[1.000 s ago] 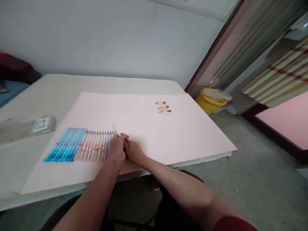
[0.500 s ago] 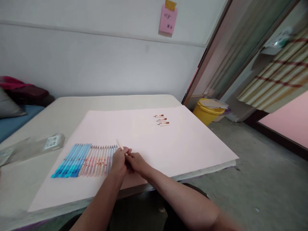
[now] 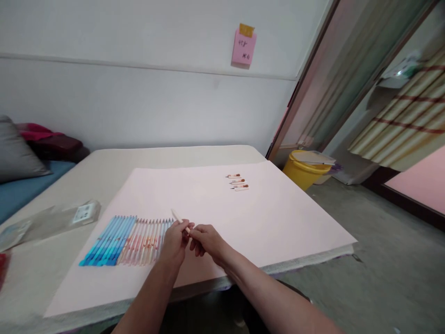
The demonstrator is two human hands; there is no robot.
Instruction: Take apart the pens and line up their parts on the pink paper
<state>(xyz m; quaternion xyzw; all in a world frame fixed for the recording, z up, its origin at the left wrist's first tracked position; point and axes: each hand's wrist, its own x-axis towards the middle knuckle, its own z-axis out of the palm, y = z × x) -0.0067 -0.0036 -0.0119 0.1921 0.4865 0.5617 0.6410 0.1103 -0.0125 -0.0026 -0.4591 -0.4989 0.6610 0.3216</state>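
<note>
A pale, whitish pen slants up and to the left out of my left hand, whose fingers are closed round its lower part. At the pen's near end, the thumb and forefinger of my right hand are pinched together, with the other fingers curled below. Beside my left hand lies a neat row of pens: blue ones on the left, pale pink and clear ones with printed patterns on the right. My left hand and forearm cover the row's right end.
Three small groups of thin pen parts with brown ends lie further back on the pale pink sheet. Left of the sheet is a clear plastic bag with a white label. A yellow bin stands on the floor beyond the table's right side.
My right hand has shifted slightly right, opening a small gap between the hands, and more of the pen's near end shows. The whole view has tilted up a little.
</note>
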